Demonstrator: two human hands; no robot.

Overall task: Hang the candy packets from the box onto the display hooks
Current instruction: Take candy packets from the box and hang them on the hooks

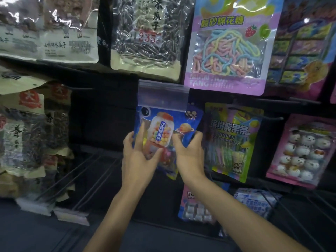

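From the head camera, both hands hold one blue candy packet [164, 127] printed with a gumball machine, raised upright against the dark display wall. The left hand [140, 157] grips its left edge, thumb laid across the front and a finger stretched up the face. The right hand [189, 155] clamps the right edge, thumb in front and fingers curled round behind. The packet's top sits behind a clear plastic label flap [163, 96], so I cannot tell whether it is on a hook. Above it hang a bag of sunflower seeds [147, 37] and a purple packet of pastel candy ropes [227, 51]. Just to its right hangs a yellow and pink packet of fruit strips [233, 142], and beyond that a pink packet of white round sweets [301, 151]. Bare wire hooks [81, 171] jut out at the lower left, beside stacked seed bags [23, 135].
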